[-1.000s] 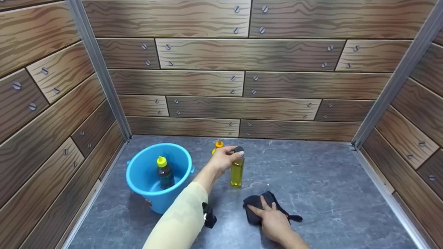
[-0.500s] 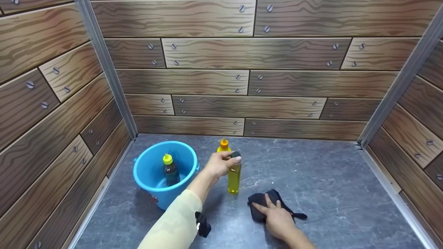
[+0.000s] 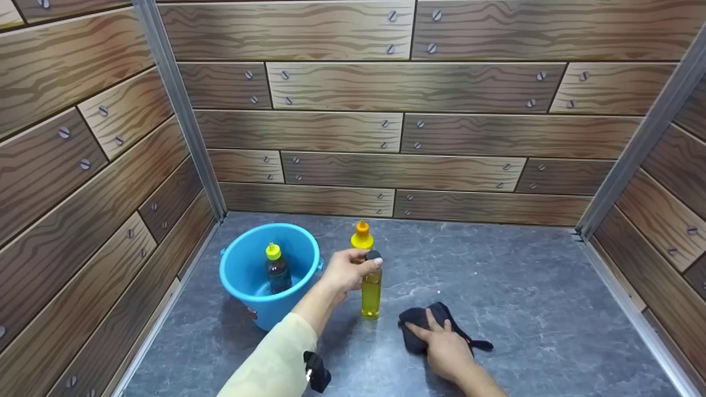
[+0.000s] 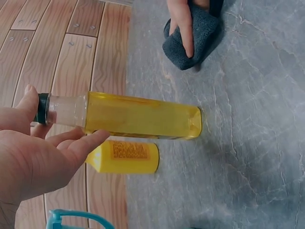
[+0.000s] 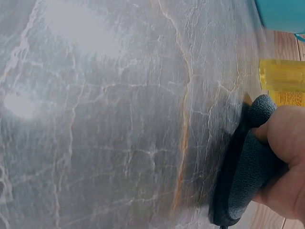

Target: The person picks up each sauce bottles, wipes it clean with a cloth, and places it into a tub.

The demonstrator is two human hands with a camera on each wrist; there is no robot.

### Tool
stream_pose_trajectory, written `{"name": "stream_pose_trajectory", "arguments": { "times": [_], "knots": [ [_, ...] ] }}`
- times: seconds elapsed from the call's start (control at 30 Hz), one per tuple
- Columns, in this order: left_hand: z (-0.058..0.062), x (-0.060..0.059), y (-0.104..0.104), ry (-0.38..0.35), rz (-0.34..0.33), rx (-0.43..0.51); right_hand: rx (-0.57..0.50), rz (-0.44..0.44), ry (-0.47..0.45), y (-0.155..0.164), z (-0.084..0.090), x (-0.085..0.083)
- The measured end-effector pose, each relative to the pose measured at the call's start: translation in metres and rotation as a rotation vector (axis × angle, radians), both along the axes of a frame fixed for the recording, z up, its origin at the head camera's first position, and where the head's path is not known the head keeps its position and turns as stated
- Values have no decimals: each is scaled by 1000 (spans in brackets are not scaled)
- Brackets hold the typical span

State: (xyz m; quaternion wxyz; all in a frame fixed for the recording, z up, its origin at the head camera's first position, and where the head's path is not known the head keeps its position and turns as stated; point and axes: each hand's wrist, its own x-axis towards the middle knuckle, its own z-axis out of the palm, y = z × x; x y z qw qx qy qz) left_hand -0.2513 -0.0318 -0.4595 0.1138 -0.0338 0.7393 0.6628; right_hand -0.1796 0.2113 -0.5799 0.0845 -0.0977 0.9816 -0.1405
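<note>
My left hand (image 3: 347, 270) pinches the dark cap of a slim clear bottle of yellow oil (image 3: 371, 295), keeping it upright. In the left wrist view, thumb and fingers close about the cap while the lower fingers extend beside the neck. Partly hidden behind this hand stands a yellow bottle (image 3: 362, 240) with an orange top. My right hand (image 3: 448, 353) lies on a folded dark cloth (image 3: 413, 314), its visible fingers straight and spread as they press it onto the tabletop. The right wrist view shows the fuzzy cloth (image 5: 250, 171) bunched under the hand.
At the left stands a blue bucket (image 3: 270, 309) holding a dark bottle (image 3: 278, 273) with a yellow cap. Grey marbled tabletop (image 3: 529, 298) extends to wood-patterned panels (image 3: 469, 132) at the back and sides.
My left hand has brought the oil bottle nearer to me, uncovering more of the yellow bottle behind. The head view has shifted slightly; my right hand stays on the cloth.
</note>
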Motion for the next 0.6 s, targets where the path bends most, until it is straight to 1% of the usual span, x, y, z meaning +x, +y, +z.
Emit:
{"name": "stream_pose_trajectory", "arguments": {
  "times": [0.17, 0.4, 0.5, 0.6],
  "knots": [
    [2, 4, 4, -1, 18, 7, 7, 6, 6, 1, 0, -1],
    [6, 7, 5, -30, 35, -32, 6, 8, 20, 2, -3, -1],
    [8, 6, 3, -35, 25, -68, 6, 5, 11, 1, -2, -1],
    [10, 3, -2, -28, -14, -113, 0, 4, 0, -1, -1, -1]
  ]
}}
